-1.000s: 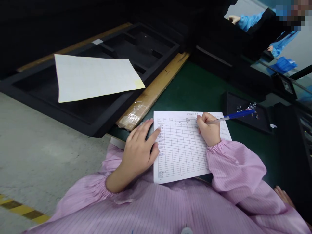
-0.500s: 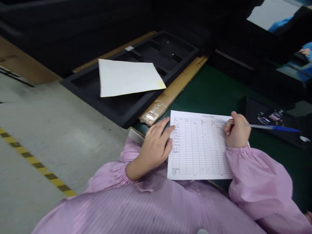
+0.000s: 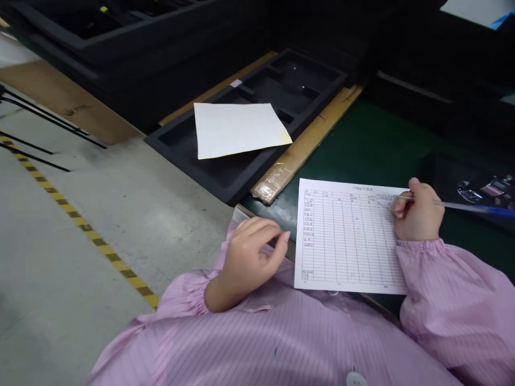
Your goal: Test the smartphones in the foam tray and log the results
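A printed form (image 3: 350, 241) with a ruled table lies on the green table top, with handwritten entries down its left column. In my right hand (image 3: 420, 212) is a pen (image 3: 458, 205) with a clear barrel and a blue end. Its tip points left at the upper right part of the form, and the hand rests on the sheet's right edge. My left hand (image 3: 253, 252) hovers left of the form, apart from it. Its fingers are loosely curled, the thumb tip close to the index finger, and nothing shows in them.
A blank white sheet (image 3: 241, 131) lies across a black foam tray (image 3: 225, 185) beyond my left hand. A taped cardboard strip (image 3: 311, 142) runs along the tray. At right, a dark tray (image 3: 446, 171) holds small shiny parts. Yellow-black tape (image 3: 116, 260) marks the floor.
My left hand has come off the form's left edge, its fingers curling from spread. The pen stays in my right hand at the form's upper right. The view has turned left.
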{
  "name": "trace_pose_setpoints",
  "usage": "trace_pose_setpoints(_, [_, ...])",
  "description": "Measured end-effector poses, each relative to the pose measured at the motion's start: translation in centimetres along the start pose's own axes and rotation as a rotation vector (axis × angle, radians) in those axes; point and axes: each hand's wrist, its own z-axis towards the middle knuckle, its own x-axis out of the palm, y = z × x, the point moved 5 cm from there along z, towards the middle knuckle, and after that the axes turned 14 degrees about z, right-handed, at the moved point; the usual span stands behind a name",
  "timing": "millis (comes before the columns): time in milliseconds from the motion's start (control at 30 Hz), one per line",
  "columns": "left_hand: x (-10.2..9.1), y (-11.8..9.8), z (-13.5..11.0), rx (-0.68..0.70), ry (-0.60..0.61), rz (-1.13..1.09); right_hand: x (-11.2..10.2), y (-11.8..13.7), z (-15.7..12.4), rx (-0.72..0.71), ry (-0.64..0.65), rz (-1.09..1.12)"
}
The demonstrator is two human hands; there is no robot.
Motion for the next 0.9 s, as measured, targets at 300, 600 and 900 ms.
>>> trace_pose_setpoints(300, [4.3, 0.4, -1.8, -0.332, 0.781, -0.443, 0.2, -0.2, 0.3, -0.012, 0.004, -0.026])
trace_pose_setpoints(600, [4.9, -0.5, -2.1, -0.528, 0.827, -0.725, 0.2, -0.1, 0.3, 0.035, 0.029, -0.029])
trace_pose_setpoints(900, [4.2, 1.5, -0.8, -0.606, 0.673, -0.652, -0.1, -0.2, 0.3, 0.141, 0.007, 0.056])
